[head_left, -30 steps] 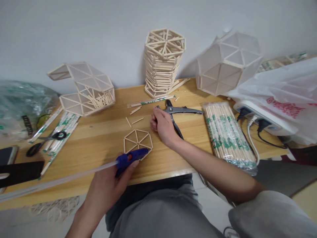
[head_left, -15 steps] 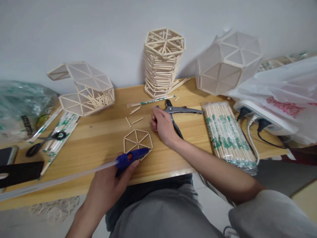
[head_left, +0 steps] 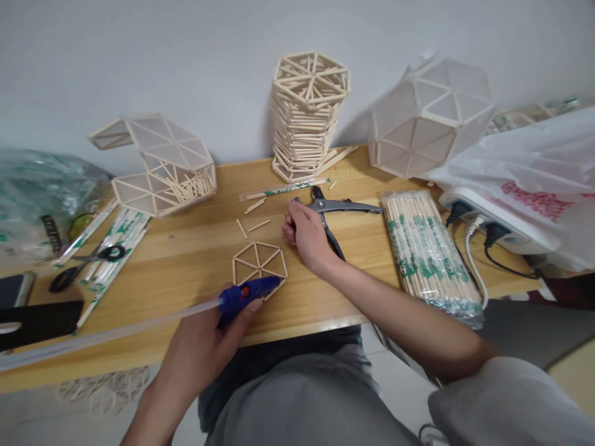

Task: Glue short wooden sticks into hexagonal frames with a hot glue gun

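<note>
My left hand (head_left: 209,341) is wrapped round a blue glue gun (head_left: 246,295) with a long translucent glue stick (head_left: 116,330) coming out of its back. The gun's tip is over the right edge of a flat wooden stick frame (head_left: 259,269) with spokes, partly hiding it. My right hand (head_left: 307,234) rests closed on the table just right of the frame, beside black-handled pliers (head_left: 323,207); whether its fingers hold anything is hidden. A few short cut sticks (head_left: 258,226) lie behind the frame.
A tall stack of stick frames (head_left: 307,124) stands at the back, between an open panelled structure (head_left: 167,148) and a covered one (head_left: 430,124). Wrapped chopsticks (head_left: 427,248) and a power strip (head_left: 502,226) lie right; scissors (head_left: 88,263) and a phone (head_left: 16,291) lie left.
</note>
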Motion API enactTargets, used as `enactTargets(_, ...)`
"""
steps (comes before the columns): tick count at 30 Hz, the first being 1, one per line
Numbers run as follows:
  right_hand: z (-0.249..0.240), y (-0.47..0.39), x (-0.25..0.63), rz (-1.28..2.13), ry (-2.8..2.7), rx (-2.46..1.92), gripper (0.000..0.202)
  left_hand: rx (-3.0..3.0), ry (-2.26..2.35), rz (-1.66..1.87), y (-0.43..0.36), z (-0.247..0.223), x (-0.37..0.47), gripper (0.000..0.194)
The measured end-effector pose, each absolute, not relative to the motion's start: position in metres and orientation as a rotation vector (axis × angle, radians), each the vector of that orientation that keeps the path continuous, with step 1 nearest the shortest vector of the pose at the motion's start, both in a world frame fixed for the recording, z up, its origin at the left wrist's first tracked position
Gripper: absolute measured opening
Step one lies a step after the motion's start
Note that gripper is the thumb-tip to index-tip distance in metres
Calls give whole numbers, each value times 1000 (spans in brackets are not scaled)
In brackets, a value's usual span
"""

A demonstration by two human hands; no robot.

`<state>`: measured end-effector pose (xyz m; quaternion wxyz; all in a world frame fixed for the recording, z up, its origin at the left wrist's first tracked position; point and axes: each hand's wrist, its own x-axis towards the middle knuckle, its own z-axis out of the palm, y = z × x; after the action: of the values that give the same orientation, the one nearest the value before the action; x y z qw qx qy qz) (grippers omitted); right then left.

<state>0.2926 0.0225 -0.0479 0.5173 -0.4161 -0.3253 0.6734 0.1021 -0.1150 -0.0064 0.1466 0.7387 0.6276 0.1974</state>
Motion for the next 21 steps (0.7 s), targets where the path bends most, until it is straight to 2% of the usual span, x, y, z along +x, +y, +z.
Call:
enactTargets(10, -44, 22, 292, 1624, -771, -1021, 60, 2073, 1764, 548, -113, -5, 100, 31)
enactTargets(21, -46, 22, 293, 1633, -760, -1009, 55, 2015, 1725, 547, -113, -1, 103, 27)
